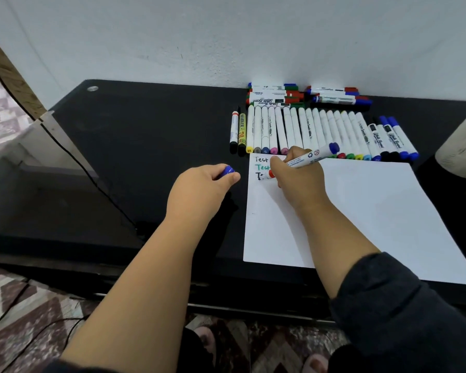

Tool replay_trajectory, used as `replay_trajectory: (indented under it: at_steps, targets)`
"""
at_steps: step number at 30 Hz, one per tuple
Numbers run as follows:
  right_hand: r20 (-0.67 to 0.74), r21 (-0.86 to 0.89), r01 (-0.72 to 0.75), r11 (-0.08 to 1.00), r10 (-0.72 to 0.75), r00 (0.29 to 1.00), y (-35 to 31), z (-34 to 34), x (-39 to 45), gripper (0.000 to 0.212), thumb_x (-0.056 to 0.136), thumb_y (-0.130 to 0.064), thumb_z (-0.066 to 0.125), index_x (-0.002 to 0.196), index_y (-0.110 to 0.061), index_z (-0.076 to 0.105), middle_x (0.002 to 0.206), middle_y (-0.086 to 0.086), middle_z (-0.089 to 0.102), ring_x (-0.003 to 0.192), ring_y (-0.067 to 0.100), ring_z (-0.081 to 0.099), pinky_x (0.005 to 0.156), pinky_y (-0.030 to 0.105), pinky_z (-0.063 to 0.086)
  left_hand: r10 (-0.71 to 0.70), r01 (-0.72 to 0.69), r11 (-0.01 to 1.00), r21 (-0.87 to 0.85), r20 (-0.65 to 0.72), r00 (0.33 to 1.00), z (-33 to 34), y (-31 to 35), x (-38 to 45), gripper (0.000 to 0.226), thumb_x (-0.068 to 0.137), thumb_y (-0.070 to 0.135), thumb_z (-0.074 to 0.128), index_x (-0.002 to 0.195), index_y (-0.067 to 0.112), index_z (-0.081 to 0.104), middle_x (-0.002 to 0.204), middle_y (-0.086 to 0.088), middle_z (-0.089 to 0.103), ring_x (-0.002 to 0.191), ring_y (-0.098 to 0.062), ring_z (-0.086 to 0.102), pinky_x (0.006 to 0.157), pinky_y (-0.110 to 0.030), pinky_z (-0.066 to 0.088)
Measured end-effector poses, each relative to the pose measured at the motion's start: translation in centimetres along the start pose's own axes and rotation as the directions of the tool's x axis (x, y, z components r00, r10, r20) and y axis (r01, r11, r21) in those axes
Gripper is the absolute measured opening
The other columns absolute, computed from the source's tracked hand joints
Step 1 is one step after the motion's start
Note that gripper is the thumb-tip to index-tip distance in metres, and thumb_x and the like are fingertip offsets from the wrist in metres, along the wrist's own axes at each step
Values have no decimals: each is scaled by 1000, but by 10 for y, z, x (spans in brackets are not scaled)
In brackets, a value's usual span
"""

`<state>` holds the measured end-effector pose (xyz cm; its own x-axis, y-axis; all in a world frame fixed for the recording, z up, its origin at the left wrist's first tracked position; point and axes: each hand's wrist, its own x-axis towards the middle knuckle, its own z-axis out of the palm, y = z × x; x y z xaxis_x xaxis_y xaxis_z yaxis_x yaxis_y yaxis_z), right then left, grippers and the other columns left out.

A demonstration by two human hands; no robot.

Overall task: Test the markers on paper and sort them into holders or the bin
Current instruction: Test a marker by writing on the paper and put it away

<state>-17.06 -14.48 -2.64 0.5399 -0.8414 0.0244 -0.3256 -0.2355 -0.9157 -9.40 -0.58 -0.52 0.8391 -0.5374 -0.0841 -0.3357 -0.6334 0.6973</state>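
I see the right hand (pixel 297 175) pinching a marker (pixel 311 155) on the paper (pixel 361 211), barrel slanting up-right. The left hand (pixel 199 188) grips its cap (pixel 228 170), just left.

Left hand (pixel 199 188): forearm extended forward, fingers curled, pinching a blue cap (pixel 228 170). Right hand (pixel 297 175): sleeved arm extended, fingers gripping a marker (pixel 311 155), tip down.
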Motion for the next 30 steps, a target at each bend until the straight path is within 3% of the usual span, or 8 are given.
replay_trajectory:
  at_steps: [5, 9, 12, 14, 20, 30]
  targets:
    - [-3, -45, 48, 998, -48, 999, 1, 1, 0, 30, 88, -21, 56, 65, -15, 38, 74, 4, 50, 70, 13, 48, 57, 18, 38, 6, -6, 1000, 28, 12, 1000, 1, -2, 1, 41, 93, 45, 51, 131, 30, 53, 124, 8, 60, 89, -5, 46, 75, -23, 37]
    - [22, -78, 73, 994, -72, 997, 2, 1, -1, 29, 89, -24, 57, 67, -16, 41, 77, 5, 54, 66, -2, 42, 53, 3, 34, 16, -17, 1000, 21, 14, 1000, 2, 0, 0, 38, 93, 44, 51, 128, 28, 57, 117, 7, 62, 85, -6, 47, 73, -22, 37]
    - [19, -99, 71, 993, -69, 997, 2, 1, -1, 29, 89, -22, 56, 66, -16, 39, 77, 5, 52, 65, 5, 42, 51, 9, 33, 22, -22, 1000, 12, 13, 1000, 4, -1, 1, 36, 93, 44, 51, 124, 28, 59, 100, 10, 60, 71, -2, 45, 61, -18, 37]
    - [-9, -67, 53, 996, -54, 998, 2, -1, 0, 31, 87, -15, 55, 65, -15, 34, 70, 1, 42, 62, 11, 40, 48, 15, 30, 25, -25, 1000, 5, 6, 1000, 3, -2, 0, 34, 93, 44, 52, 122, 28, 60, 88, 14, 54, 67, -1, 45, 61, -14, 37]
    - [5, -55, 47, 997, -46, 999, 1, 0, -2, 32, 86, -14, 55, 64, -15, 32, 65, -1, 39, 60, 10, 40, 47, 14, 30, 25, -25, 1000, 17, 8, 1000, 4, -2, 0, 40, 93, 45, 51, 129, 29, 55, 120, 8, 61, 85, -6, 48, 72, -22, 38]
    - [-22, -30, 48, 998, -48, 999, 2, -2, -2, 32, 83, -8, 54, 64, -15, 29, 63, -2, 33, 57, 11, 36, 42, 13, 27, 20, -21, 1000, 20, 23, 1000, 5, -1, -1, 41, 92, 45, 51, 130, 29, 54, 125, 8, 59, 89, -8, 52, 77, -23, 42]
